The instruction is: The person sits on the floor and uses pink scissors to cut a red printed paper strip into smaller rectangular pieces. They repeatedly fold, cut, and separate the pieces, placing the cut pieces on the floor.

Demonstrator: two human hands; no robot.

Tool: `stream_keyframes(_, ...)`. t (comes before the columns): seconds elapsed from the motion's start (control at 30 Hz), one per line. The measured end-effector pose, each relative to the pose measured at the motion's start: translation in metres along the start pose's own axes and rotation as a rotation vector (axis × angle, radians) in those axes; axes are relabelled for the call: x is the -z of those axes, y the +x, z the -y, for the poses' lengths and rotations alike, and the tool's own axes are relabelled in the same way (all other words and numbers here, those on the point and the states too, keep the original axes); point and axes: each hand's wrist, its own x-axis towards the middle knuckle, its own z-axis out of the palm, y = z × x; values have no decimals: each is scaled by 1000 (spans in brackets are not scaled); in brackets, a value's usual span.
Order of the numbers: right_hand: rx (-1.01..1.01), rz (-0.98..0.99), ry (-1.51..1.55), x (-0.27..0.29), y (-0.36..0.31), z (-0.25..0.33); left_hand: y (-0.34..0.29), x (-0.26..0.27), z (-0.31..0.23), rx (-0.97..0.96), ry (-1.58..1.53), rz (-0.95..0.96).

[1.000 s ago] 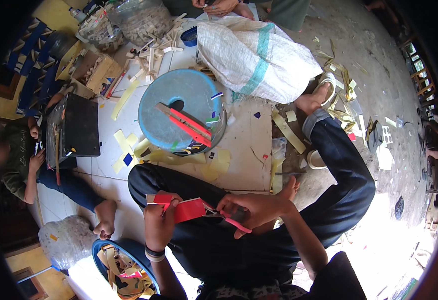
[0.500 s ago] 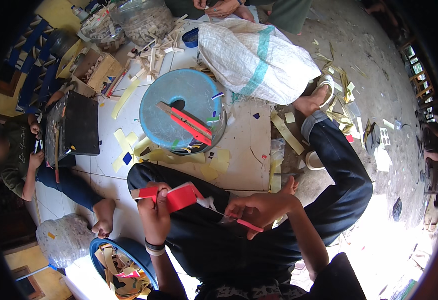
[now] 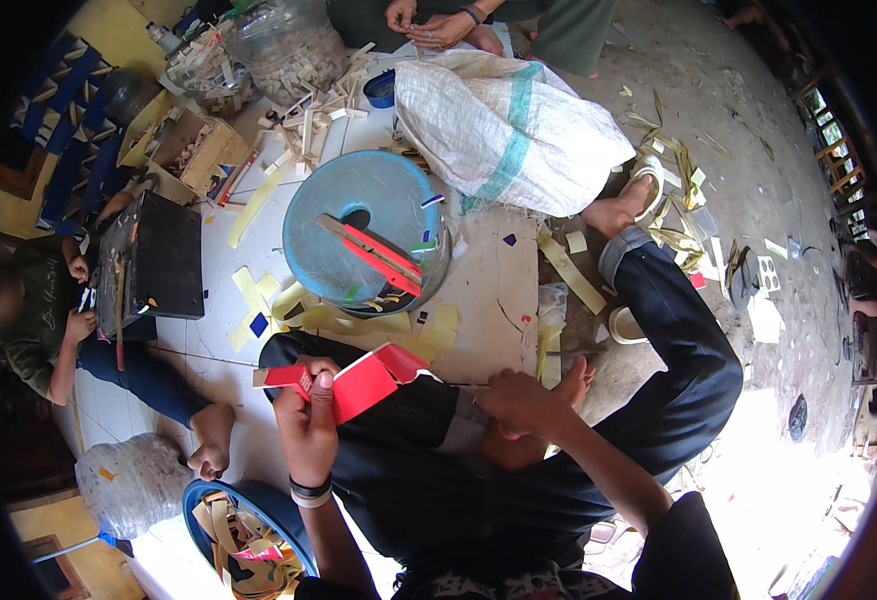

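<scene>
My left hand (image 3: 308, 425) is closed around a red sheet strip (image 3: 363, 390), thumb on top. The strip is folded near its right end, where a torn-looking white edge shows. At its left end a bare, wood-coloured tip sticks out. My right hand (image 3: 523, 405), to the right of the strip, is closed on scissors. Only a thin blade and a bit of pink handle (image 3: 507, 433) show; the fingers hide the rest. Ahead of my knees stands an upturned blue-grey tub (image 3: 308, 225) with red-covered wooden pieces (image 3: 383, 262) lying on it.
A white woven sack (image 3: 468, 120) lies beyond the tub. Yellow strips (image 3: 353, 322) are scattered around it. A blue bucket of offcuts (image 3: 193, 490) stands at lower left. Co-workers sit at left, beside a black box (image 3: 163, 255), and at the far side, near bags of wooden pieces (image 3: 288, 50).
My right hand has moved up and right with the scissors, away from the strip, and turned so the handles are mostly hidden. The strip's loose right end has lifted and spread. My left hand keeps its grip.
</scene>
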Motion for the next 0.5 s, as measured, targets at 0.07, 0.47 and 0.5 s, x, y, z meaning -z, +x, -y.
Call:
stream_keyframes(0.07,57,196,-17,3,4,-1,1,-6,-2,-30,-6,21)
stream_keyframes(0.47,100,358,52,7,-6,-2,2,-25,-11,-48,-3,146)
stream_keyframes(0.5,92,321,52,-1,-12,0,1,-24,-11,-34,5,159)
